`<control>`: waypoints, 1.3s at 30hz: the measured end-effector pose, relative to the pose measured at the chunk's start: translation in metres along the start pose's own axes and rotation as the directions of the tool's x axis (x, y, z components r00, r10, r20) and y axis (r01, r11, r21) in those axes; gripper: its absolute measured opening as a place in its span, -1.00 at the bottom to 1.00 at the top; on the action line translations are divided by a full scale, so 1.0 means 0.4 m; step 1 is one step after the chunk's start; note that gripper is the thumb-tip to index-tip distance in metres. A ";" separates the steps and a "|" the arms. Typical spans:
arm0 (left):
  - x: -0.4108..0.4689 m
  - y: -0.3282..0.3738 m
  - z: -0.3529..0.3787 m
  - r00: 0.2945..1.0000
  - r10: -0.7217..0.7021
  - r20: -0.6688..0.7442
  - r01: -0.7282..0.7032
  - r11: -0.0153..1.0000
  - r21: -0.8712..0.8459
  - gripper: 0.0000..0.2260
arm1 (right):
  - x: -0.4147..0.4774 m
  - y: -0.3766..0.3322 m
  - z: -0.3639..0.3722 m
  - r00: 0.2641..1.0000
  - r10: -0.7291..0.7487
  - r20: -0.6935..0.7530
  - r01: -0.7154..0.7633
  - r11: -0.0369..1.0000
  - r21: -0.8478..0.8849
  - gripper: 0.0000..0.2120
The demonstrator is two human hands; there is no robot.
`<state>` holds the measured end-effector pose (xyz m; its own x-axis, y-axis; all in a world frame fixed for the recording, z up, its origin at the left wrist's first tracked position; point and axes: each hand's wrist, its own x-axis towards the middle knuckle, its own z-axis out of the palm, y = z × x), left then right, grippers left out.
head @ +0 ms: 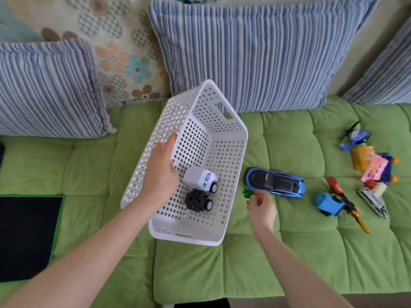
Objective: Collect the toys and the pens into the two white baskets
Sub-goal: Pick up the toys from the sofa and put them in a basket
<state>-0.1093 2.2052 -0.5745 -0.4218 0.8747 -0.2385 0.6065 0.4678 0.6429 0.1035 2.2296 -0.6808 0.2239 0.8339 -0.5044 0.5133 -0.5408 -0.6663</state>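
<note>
one white basket, two toy trucks inside; left hand grip on basket wall, right hand pinching green toy.

Green tufted sofa seat beneath both hands. Blue striped cushions beyond them, against floral backrest fabric. Black mat left of left forearm. Soft, even light.

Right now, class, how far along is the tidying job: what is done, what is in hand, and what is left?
Done: a white toy truck and a black toy truck lie in the white basket, which the left hand steadies. In hand: the right hand pinches a small green toy. Left: the blue sports car, blue block truck, helicopter and others on the couch. Only one basket shows.
</note>
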 end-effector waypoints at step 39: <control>0.107 0.335 0.225 0.990 -0.084 -0.115 0.079 0.996 -0.042 -0.47 | 0.468 -0.029 -0.446 0.964 -0.044 0.262 0.212 0.718 -0.662 -0.51</control>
<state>0.0149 2.3166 -0.5640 -0.5455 0.8123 -0.2064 0.5422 0.5298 0.6521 0.2873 2.4115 -0.6692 -0.0234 0.7989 -0.6010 0.9651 -0.1388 -0.2221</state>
